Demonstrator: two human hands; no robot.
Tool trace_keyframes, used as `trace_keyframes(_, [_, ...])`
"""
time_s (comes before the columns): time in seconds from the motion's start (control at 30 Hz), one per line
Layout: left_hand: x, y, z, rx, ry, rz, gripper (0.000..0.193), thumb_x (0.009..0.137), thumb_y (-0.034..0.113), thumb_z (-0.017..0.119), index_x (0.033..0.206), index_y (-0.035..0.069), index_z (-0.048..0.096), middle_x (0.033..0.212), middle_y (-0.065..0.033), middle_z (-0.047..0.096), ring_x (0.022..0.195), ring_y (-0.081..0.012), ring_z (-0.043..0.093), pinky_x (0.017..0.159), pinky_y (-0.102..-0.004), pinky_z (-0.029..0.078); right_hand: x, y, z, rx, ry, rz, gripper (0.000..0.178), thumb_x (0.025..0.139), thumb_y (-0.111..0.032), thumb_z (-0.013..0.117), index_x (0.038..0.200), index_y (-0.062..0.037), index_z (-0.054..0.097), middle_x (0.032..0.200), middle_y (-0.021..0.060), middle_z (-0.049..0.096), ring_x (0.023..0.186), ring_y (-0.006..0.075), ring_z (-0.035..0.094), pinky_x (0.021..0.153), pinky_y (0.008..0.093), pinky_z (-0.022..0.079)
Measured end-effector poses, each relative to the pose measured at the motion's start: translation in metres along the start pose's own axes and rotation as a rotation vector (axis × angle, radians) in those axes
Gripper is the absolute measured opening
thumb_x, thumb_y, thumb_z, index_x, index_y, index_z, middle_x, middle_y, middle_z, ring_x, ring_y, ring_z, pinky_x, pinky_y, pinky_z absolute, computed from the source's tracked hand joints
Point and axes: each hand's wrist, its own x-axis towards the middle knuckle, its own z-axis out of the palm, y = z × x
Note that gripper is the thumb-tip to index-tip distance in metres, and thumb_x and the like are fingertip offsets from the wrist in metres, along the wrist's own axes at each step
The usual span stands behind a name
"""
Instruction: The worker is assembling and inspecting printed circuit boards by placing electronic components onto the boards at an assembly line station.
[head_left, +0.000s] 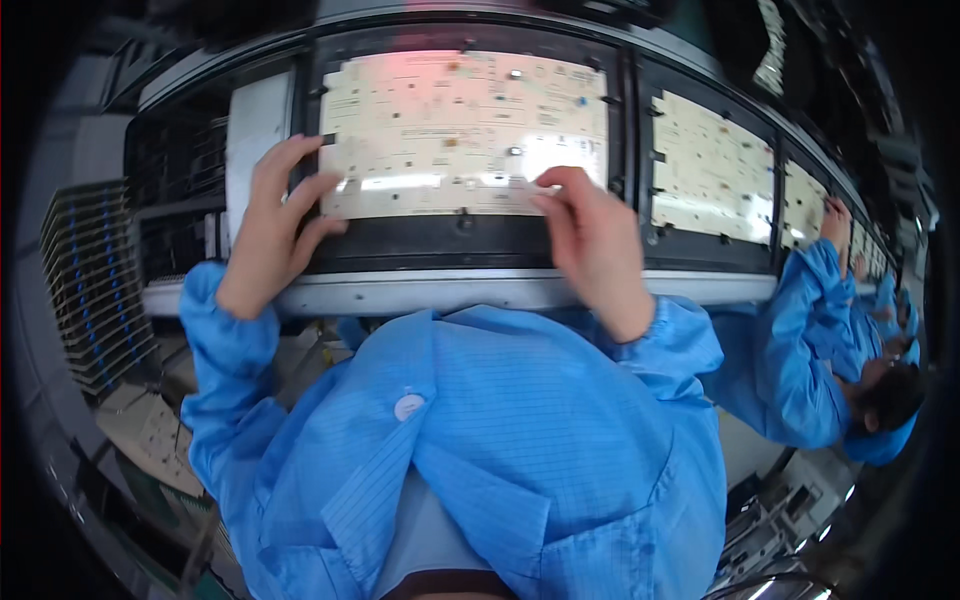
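A cream-coloured circuit board (400,110) with small components lies in a black carrier frame (385,248) in front of me. My left hand (262,222) is at the board's left edge. Its fingers are spread, with the fingertips over the frame and the edge of the board. Above the board's lower right part is my right hand (600,240), thumb and forefinger drawn together in a pinch. Whatever may be between those fingertips is too small to make out. A bright glare lies on the board beside that hand, and a reddish light falls on its far edge.
A metal rail (430,290) runs along the near side of the line. Further boards (712,168) in black frames continue to the right, where a co-worker in a blue sleeve (815,340) works. At the left stand a rack of stacked boards (95,285) and a pale panel (258,115).
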Motion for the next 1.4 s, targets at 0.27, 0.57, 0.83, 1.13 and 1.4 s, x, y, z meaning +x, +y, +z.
trace_keyframes(0.27, [-0.008, 0.015, 0.024, 0.062, -0.018, 0.113, 0.024, 0.072, 0.007, 0.079, 0.089, 0.000, 0.063, 0.108, -0.0130, 0.062, 0.107, -0.0355, 0.060, 0.097, -0.0458, 0.050, -0.027, 0.056, -0.028, -0.174, -0.067, -0.245, 0.016, 0.077, -0.006, 0.077, 0.088, -0.0038, 0.065, 0.076, 0.0097, 0.060, 0.073, 0.0282, 0.057, 0.062, 0.0379, 0.047])
trace_keyframes(0.57, [-0.012, 0.038, 0.059, 0.197, 0.257, -0.325, 0.013, 0.087, 0.006, 0.072, 0.088, 0.001, 0.061, 0.103, -0.0126, 0.060, 0.100, -0.0333, 0.055, 0.091, -0.0432, 0.046, -0.033, 0.047, 0.001, -0.339, 0.262, 0.185, 0.017, 0.083, -0.013, 0.078, 0.089, -0.0038, 0.065, 0.072, 0.0073, 0.057, 0.065, 0.0253, 0.055, 0.056, 0.0372, 0.044])
trace_keyframes(0.83, [-0.018, 0.039, 0.064, 0.116, 0.367, -0.495, 0.021, 0.097, 0.017, 0.063, 0.111, 0.002, 0.061, 0.130, -0.0186, 0.048, 0.123, -0.0337, 0.040, 0.101, -0.0426, 0.035, -0.019, 0.072, -0.006, -0.163, 0.387, 0.049, 0.015, 0.082, -0.001, 0.074, 0.097, -0.0004, 0.073, 0.092, 0.0103, 0.064, 0.083, 0.0265, 0.061, 0.073, 0.0345, 0.050])
trace_keyframes(1.13, [-0.032, 0.029, 0.062, -0.106, 0.426, -0.653, 0.031, 0.105, 0.026, 0.047, 0.118, 0.001, 0.060, 0.140, -0.0197, 0.045, 0.130, -0.0336, 0.038, 0.108, -0.0438, 0.030, 0.001, 0.072, -0.032, -0.008, 0.066, 0.092, 0.012, 0.084, 0.001, 0.071, 0.095, -0.0030, 0.075, 0.095, 0.0107, 0.067, 0.087, 0.0261, 0.064, 0.076, 0.0329, 0.052])
trace_keyframes(1.4, [-0.040, 0.027, 0.059, -0.206, 0.524, -0.684, 0.031, 0.105, 0.026, 0.047, 0.120, 0.002, 0.059, 0.140, -0.0193, 0.045, 0.130, -0.0331, 0.039, 0.107, -0.0425, 0.032, 0.195, 0.086, -0.054, -0.398, 0.248, -0.432, 0.024, 0.088, -0.014, 0.071, 0.109, -0.0028, 0.066, 0.100, 0.0164, 0.067, 0.095, 0.0368, 0.062, 0.081, 0.0402, 0.051])
